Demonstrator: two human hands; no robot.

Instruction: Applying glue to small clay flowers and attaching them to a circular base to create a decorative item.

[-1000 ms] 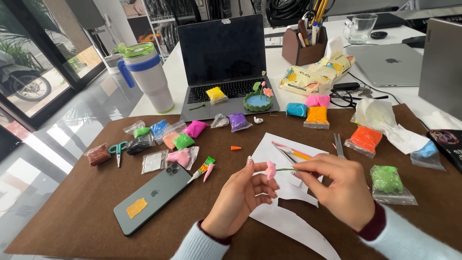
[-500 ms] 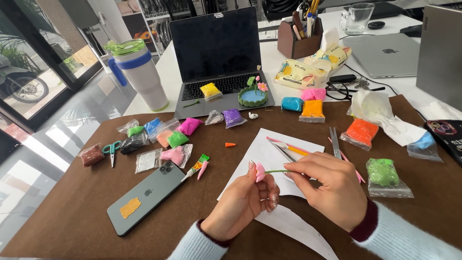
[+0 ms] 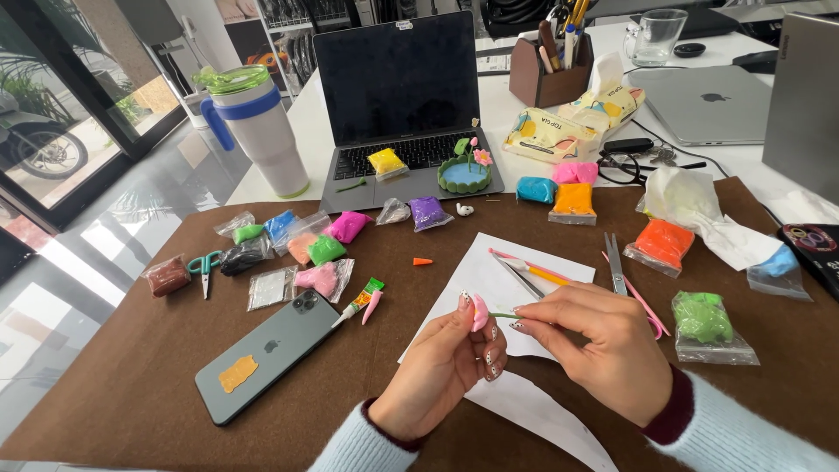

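low in the middle of the frame, the left hand (image 3: 441, 363) pinches a small pink clay bud (image 3: 479, 312) between thumb and fingertips, its fingers curled close around it. just right of it, the right hand (image 3: 594, 341) holds the thin green stem (image 3: 504, 315) that runs out of the bud, thumb and forefinger narrowed onto the stem, the other fingers loosely bent. both hands hover over a white paper sheet (image 3: 489, 271) lying on the brown table mat (image 3: 114, 385). on the paper above the hands lie thin modelling tools (image 3: 529, 271), and scissors (image 3: 616, 262) lie just right of the paper's edge. at lower left of the frame a grey phone (image 3: 266, 354) lies face down, with a small glue tube (image 3: 360, 300) just beside its upper right corner. left of centre sits a cluster of small clay bags (image 3: 310, 249) in many colours; a green clay bag (image 3: 703, 319) lies right of the right hand, and an orange one (image 3: 662, 243) above that. at top centre an open laptop (image 3: 402, 105) carries a little blue clay pond (image 3: 463, 175) on its palm rest, and a big white tumbler (image 3: 258, 131) stands at upper left.
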